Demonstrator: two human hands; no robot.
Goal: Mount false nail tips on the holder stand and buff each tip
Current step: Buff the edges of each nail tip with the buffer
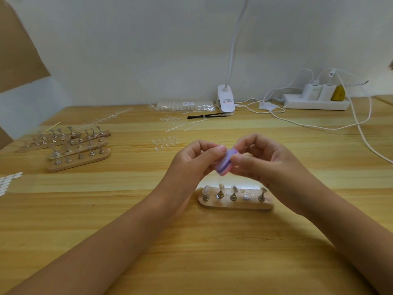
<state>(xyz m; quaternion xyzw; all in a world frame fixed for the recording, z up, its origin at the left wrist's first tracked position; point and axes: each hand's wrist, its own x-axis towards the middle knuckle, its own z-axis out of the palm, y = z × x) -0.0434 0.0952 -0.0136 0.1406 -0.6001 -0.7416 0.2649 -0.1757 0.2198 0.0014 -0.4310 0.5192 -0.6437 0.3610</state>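
A: What colour's the buffer (pixel 225 165)?
B: Lilac, with a darker purple stripe and a pink face.
A: And the rest?
B: Counter (pixel 191 252) yellow wood grain, stand (pixel 234 206) tan, lamp (pixel 225 101) white, one plug (pixel 339 93) yellow.

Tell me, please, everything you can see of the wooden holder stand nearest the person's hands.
The holder stand is a light wooden slab with rounded ends, lying flat on the table, nearer the camera than the left hand and right hand, untouched. Four small metal pegs stand on it in a row, each bearing a pale nail tip; the fourth of five spots shows only a round disc.
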